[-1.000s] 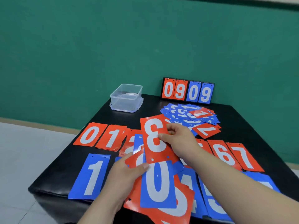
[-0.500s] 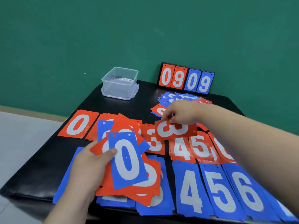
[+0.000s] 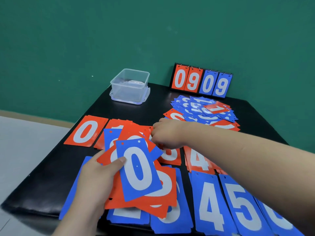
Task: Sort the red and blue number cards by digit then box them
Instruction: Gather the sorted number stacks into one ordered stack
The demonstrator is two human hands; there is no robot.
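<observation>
While the left hand (image 3: 95, 181) grips a loose fan of red and blue plastic number cards (image 3: 153, 206), thumb on a blue 0 (image 3: 136, 171), the right hand (image 3: 167, 135) curls over the red 3 pile (image 3: 170, 156); whether it pinches one I cannot tell. The fan could slip onto the sorted rows (image 3: 209, 201) beneath. The unsorted heap (image 3: 202, 111) lies just beyond the right hand, the clear plastic box (image 3: 129, 86) farther back.

Left hand (image 3: 97, 183) grips card stack (image 3: 153, 200), blue 0 (image 3: 138, 169) on top.

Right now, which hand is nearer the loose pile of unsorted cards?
Right. The right hand is just in front of the loose pile; the left hand is toward the near edge, gripping a fan of cards.
</observation>
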